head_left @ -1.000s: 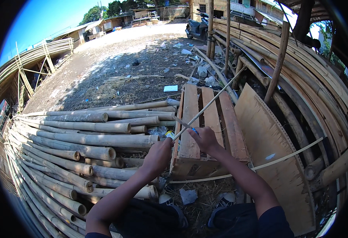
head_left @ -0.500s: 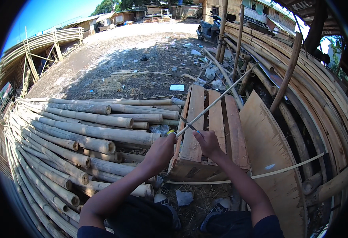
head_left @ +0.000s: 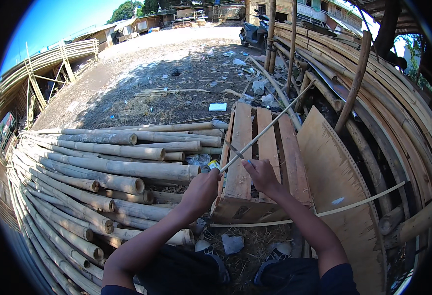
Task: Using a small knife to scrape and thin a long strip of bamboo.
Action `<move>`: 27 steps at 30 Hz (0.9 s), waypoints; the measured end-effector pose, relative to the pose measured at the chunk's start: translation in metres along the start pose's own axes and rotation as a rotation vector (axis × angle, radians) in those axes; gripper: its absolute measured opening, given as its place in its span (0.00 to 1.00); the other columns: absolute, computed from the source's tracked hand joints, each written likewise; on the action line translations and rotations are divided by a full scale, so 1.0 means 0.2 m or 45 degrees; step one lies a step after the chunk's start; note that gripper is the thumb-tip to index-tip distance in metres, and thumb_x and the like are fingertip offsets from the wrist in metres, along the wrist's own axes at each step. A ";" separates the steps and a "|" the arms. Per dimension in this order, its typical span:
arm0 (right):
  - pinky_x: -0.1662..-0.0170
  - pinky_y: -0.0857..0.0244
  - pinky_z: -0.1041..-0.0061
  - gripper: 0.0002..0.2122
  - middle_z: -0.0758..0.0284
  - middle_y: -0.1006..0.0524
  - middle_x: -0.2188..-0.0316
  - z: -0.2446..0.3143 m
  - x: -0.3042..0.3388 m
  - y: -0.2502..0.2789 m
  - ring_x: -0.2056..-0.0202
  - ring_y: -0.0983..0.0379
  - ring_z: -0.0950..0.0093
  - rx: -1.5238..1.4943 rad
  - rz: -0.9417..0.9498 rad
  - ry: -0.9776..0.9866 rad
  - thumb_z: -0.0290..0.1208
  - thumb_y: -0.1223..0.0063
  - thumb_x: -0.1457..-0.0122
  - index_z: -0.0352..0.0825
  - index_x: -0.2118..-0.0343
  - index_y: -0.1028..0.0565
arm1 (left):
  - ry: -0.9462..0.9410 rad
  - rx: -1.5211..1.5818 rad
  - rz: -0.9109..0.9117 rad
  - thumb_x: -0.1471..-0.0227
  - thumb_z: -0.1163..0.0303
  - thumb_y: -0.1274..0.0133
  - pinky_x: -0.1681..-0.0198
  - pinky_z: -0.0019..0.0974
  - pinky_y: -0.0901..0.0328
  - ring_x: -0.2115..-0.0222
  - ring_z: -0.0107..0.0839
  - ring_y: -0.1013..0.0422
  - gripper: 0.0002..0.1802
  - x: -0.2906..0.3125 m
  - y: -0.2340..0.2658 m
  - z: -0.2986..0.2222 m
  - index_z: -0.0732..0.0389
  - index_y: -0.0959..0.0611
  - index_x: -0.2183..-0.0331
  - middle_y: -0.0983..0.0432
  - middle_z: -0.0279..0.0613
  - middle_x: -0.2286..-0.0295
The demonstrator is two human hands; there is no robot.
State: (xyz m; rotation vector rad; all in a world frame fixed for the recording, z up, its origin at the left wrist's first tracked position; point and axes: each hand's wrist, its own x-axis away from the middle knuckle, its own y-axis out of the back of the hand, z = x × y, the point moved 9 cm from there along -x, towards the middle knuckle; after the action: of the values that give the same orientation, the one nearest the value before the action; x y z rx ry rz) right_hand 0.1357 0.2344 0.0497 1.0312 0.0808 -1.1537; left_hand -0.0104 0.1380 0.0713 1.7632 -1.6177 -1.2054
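Observation:
My left hand (head_left: 202,192) is closed around the near end of a long thin bamboo strip (head_left: 262,132). The strip slants up and away to the right over a slatted wooden crate (head_left: 239,129). In my right hand (head_left: 262,176) is a knife, gripped by its handle, which the fingers mostly hide. Its dark blade (head_left: 231,146) lies across the strip, a short way beyond my left hand. Both hands are above the crate's near left part. Behind my left hand shows a small yellow-and-white item (head_left: 214,165), partly covered.
Bamboo poles (head_left: 127,167) are stacked at left. A plywood sheet (head_left: 341,177) leans right of the crate, beside long split bamboo lengths (head_left: 373,93). A thin pale strip (head_left: 358,204) crosses low behind my right forearm. A motor scooter (head_left: 254,34) stands farther back.
The view has shifted slightly. My right hand and the knife have moved a little up and away along the strip. My left hand keeps its hold.

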 end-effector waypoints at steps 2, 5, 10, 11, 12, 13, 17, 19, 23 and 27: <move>0.80 0.43 0.61 0.28 0.55 0.36 0.92 -0.04 -0.06 0.07 0.86 0.35 0.56 0.023 -0.012 -0.079 0.49 0.59 0.37 0.31 0.88 0.33 | -0.027 0.002 0.002 0.48 0.79 0.58 0.66 0.57 0.39 0.71 0.57 0.30 0.06 0.02 0.02 0.00 0.66 0.28 0.66 0.26 0.57 0.75; 0.77 0.41 0.59 0.27 0.55 0.35 0.91 -0.04 -0.05 0.03 0.84 0.33 0.53 0.112 0.017 -0.201 0.51 0.59 0.38 0.32 0.87 0.32 | -0.005 -0.015 0.005 0.48 0.78 0.58 0.66 0.56 0.39 0.72 0.57 0.30 0.06 0.00 0.01 0.01 0.66 0.28 0.66 0.26 0.57 0.76; 0.79 0.42 0.61 0.26 0.55 0.36 0.91 0.03 -0.07 0.04 0.85 0.34 0.55 0.068 -0.127 -0.025 0.48 0.59 0.37 0.31 0.86 0.31 | -0.004 0.031 -0.026 0.45 0.76 0.58 0.67 0.55 0.39 0.72 0.58 0.30 0.06 0.00 0.04 0.04 0.67 0.27 0.67 0.27 0.60 0.76; 0.79 0.43 0.60 0.26 0.54 0.36 0.91 -0.05 -0.10 0.13 0.85 0.34 0.55 0.034 -0.230 -0.184 0.47 0.58 0.37 0.30 0.86 0.31 | -0.012 0.077 -0.066 0.44 0.75 0.58 0.68 0.55 0.39 0.72 0.58 0.30 0.06 0.00 0.06 0.03 0.67 0.27 0.67 0.27 0.60 0.76; 0.79 0.43 0.60 0.26 0.54 0.36 0.91 -0.09 -0.12 0.22 0.85 0.34 0.55 0.034 -0.250 -0.184 0.47 0.58 0.37 0.30 0.86 0.31 | -0.025 0.131 -0.070 0.44 0.75 0.57 0.69 0.53 0.38 0.72 0.58 0.30 0.06 0.00 0.07 0.02 0.67 0.28 0.68 0.27 0.60 0.76; 0.79 0.44 0.61 0.26 0.55 0.37 0.92 -0.15 -0.12 0.29 0.86 0.35 0.57 0.033 -0.302 -0.205 0.46 0.58 0.37 0.29 0.86 0.32 | -0.041 0.131 -0.057 0.44 0.75 0.57 0.69 0.53 0.38 0.72 0.58 0.30 0.06 -0.01 0.06 0.01 0.67 0.28 0.68 0.27 0.60 0.76; 0.81 0.49 0.65 0.26 0.58 0.41 0.93 -0.12 -0.09 0.47 0.89 0.41 0.65 -0.110 -0.413 -0.164 0.44 0.57 0.36 0.27 0.87 0.36 | -0.088 0.182 -0.055 0.43 0.74 0.56 0.71 0.52 0.38 0.72 0.58 0.30 0.06 0.00 0.10 -0.07 0.67 0.29 0.68 0.27 0.59 0.76; 0.82 0.52 0.67 0.26 0.61 0.44 0.93 -0.04 -0.09 0.51 0.90 0.45 0.70 -0.141 -0.444 -0.087 0.42 0.57 0.36 0.27 0.87 0.38 | -0.199 0.032 -0.067 0.45 0.76 0.56 0.71 0.55 0.38 0.74 0.56 0.30 0.06 0.02 0.16 -0.14 0.66 0.30 0.63 0.26 0.56 0.76; 0.82 0.54 0.69 0.25 0.63 0.44 0.93 0.08 -0.08 0.51 0.90 0.46 0.73 -0.252 -0.416 0.001 0.42 0.56 0.37 0.28 0.86 0.38 | -0.268 -0.023 -0.103 0.46 0.77 0.54 0.74 0.54 0.38 0.75 0.56 0.30 0.07 0.04 0.22 -0.22 0.65 0.32 0.63 0.27 0.54 0.76; 0.82 0.53 0.71 0.24 0.65 0.43 0.92 0.14 -0.10 0.48 0.89 0.46 0.77 -0.354 -0.407 0.001 0.43 0.55 0.37 0.29 0.86 0.35 | -0.238 0.061 -0.100 0.44 0.73 0.53 0.74 0.53 0.42 0.75 0.60 0.33 0.06 0.03 0.19 -0.22 0.64 0.31 0.65 0.30 0.57 0.79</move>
State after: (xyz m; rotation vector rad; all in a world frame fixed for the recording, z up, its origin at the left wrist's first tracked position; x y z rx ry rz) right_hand 0.1890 0.2302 0.1358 0.7875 0.4077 -1.3861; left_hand 0.0053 0.1150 0.1234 1.8041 -1.7078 -1.4162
